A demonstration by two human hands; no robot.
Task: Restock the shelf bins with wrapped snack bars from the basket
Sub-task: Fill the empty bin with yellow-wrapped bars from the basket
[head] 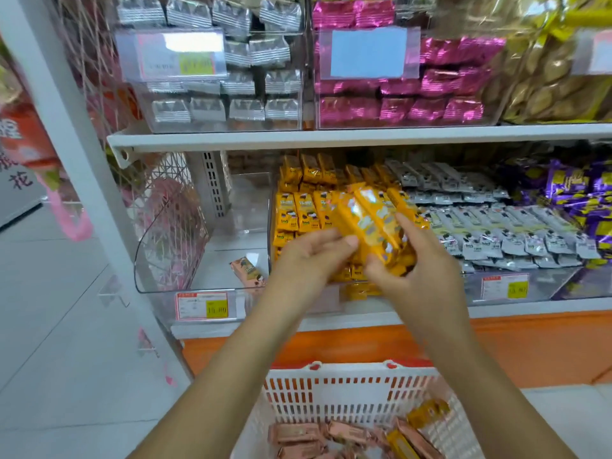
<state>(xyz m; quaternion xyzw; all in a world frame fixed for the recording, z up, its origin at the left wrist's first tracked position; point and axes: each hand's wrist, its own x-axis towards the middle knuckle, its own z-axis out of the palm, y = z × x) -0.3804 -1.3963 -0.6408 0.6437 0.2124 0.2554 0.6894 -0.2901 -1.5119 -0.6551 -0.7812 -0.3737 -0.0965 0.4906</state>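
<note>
The white plastic basket (347, 392) sits lowest in view, between the person's forearms. It holds a heap of pink-wrapped snack bars (298, 435) and a few yellow-wrapped ones (427, 412) on its right side.

Beyond it stands the white shelf unit (331, 137). Its upper shelf carries clear bins of silver packets (212, 107) and magenta packets (397, 107). On the lower shelf, from left to right, are a clear bin (172, 260) that is almost bare, a bin packed with yellow snack bars (298, 207), rows of silver-white bars (496, 226) and purple packets (579, 193).

Both hands are raised over the front of the yellow bin. The left hand (311, 256) and the right hand (417, 276) together grasp a bunch of yellow bars (371, 220), the left at its near left edge, the right with fingers curled round its right side. The bunch is tilted, its far end over the stocked yellow bars.

A single pink bar (248, 270) lies in the almost bare bin, near its front right corner. A price tag (202, 304) hangs below that bin.
</note>
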